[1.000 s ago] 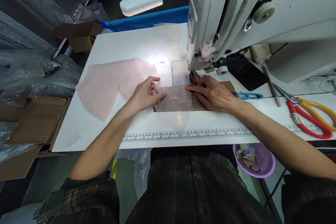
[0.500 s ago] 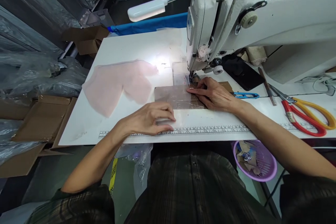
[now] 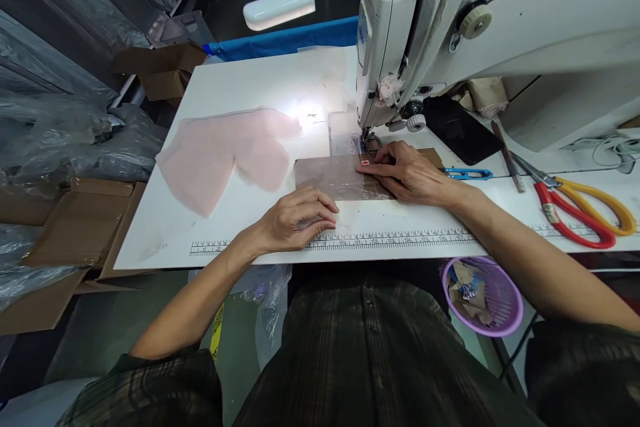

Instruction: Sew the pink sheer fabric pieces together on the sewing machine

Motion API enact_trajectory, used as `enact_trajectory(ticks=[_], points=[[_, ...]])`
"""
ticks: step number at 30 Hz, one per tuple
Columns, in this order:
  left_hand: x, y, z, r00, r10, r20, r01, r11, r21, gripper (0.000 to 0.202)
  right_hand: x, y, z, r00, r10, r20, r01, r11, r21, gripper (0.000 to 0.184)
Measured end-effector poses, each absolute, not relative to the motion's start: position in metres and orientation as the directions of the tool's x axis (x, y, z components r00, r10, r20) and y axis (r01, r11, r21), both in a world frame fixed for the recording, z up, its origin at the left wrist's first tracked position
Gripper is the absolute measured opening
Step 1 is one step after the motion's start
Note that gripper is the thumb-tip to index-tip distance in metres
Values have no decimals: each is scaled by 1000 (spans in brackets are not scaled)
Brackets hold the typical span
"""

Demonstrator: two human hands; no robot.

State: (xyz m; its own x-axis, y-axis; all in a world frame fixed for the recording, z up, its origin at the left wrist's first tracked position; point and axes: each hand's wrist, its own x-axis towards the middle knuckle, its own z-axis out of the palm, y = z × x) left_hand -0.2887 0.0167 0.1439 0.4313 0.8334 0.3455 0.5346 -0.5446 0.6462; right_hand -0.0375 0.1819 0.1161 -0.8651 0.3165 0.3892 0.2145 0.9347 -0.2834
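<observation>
A small white label with a red mark (image 3: 365, 162) shows at the fingertips of my right hand (image 3: 413, 177), which is closed around its edge near the presser foot (image 3: 367, 140). Under that hand lies a brown cardboard strip (image 3: 431, 158), partly covered by my fingers. A thin greyish see-through sheet (image 3: 325, 177) stretches leftward from it on the white table (image 3: 240, 213). At the sheet's lower edge rests my left hand (image 3: 295, 219), fingers curved and a little apart from the thumb, with nothing visible in it. The white sewing machine (image 3: 385, 40) stands above.
Pale pink fabric pieces (image 3: 225, 153) lie on the left. On the right are a black phone (image 3: 460, 130), blue thread snips (image 3: 469, 174), a thin brown tool (image 3: 509, 159) and red-and-yellow scissors (image 3: 580, 207). Below the edge hangs a purple basket (image 3: 505, 300) of scraps.
My left thumb has come up nearer the fingers, and that hand sits slightly further right. The red-marked label now shows at my right fingertips. The whole view has shifted slightly.
</observation>
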Motion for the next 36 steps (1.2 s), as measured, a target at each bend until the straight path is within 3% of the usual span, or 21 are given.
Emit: enact_trajectory(ticks=[9,18,27,32,36], points=[[-276,14,139,537,798,273,575,-583,574,10,-39,179,117,-858,322,401,238,940,-245,40],[-279,15,136,556,755,348,597,-654,465,12,-36,183,116,-852,298,430,172,936,-307,38],[-280,15,136,557,791,254,644,-604,468,14,-34,175,123,-874,309,374,193,929,-316,37],[-279,13,139,578,741,340,593,-668,449,9,-30,167,129,-912,288,291,227,948,-224,35],[-283,29,142,538,719,441,622,-691,368,21,-30,166,129,-916,277,289,231,955,-183,35]])
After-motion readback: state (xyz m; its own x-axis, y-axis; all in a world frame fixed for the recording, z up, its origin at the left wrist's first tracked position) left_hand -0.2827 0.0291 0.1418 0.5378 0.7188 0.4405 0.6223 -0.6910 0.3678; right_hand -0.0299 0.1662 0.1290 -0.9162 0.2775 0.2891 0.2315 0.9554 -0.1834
